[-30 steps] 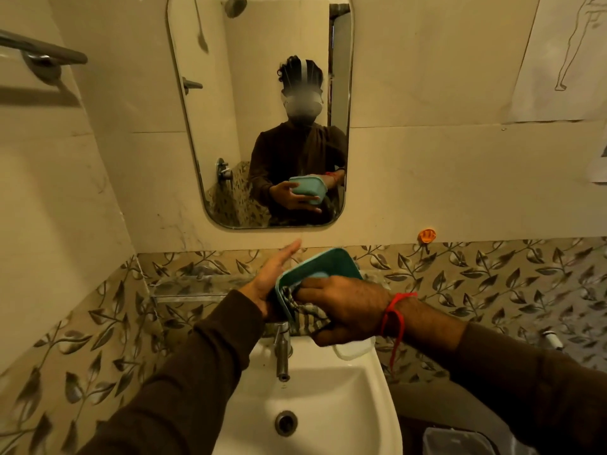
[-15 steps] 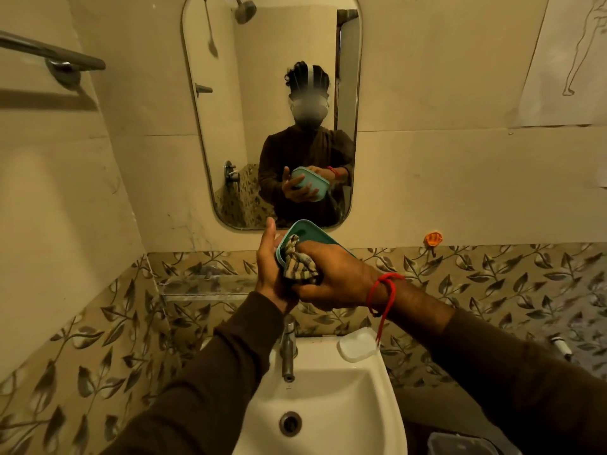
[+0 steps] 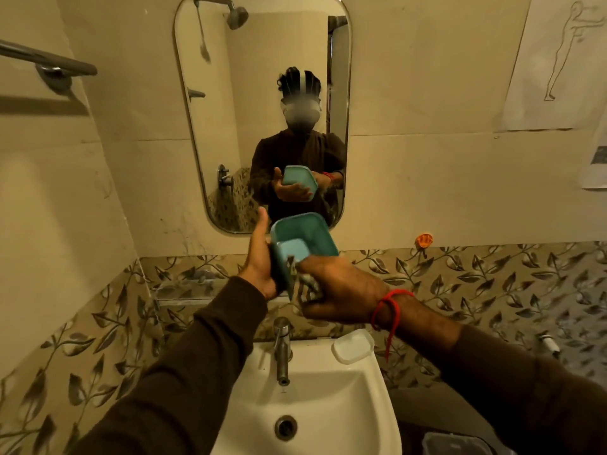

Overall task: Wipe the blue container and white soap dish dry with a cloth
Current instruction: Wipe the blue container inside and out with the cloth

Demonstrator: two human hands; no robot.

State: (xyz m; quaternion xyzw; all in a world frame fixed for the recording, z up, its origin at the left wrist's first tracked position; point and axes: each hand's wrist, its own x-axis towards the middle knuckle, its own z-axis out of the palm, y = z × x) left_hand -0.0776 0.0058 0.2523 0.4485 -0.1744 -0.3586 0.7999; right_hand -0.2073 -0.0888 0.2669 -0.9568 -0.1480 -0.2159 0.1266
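Observation:
I hold the blue container (image 3: 303, 239) in front of me above the sink, its open side turned toward me. My left hand (image 3: 260, 257) grips its left side, thumb up. My right hand (image 3: 338, 290) is closed on a striped cloth (image 3: 307, 289) at the container's lower near edge; most of the cloth is hidden in my fist. The white soap dish (image 3: 353, 346) lies on the sink rim, right of the tap.
A white sink (image 3: 371, 405) with a chrome tap (image 3: 281, 353) is below my hands. A mirror (image 3: 262, 77) hangs on the wall ahead. A towel rail (image 3: 49, 62) is at upper left, an orange hook (image 3: 423, 240) on the right wall, a bin (image 3: 456, 444) lower right.
The cloth has come out of the container's inside and now sits at its lower near edge. The container's inside is now open to view.

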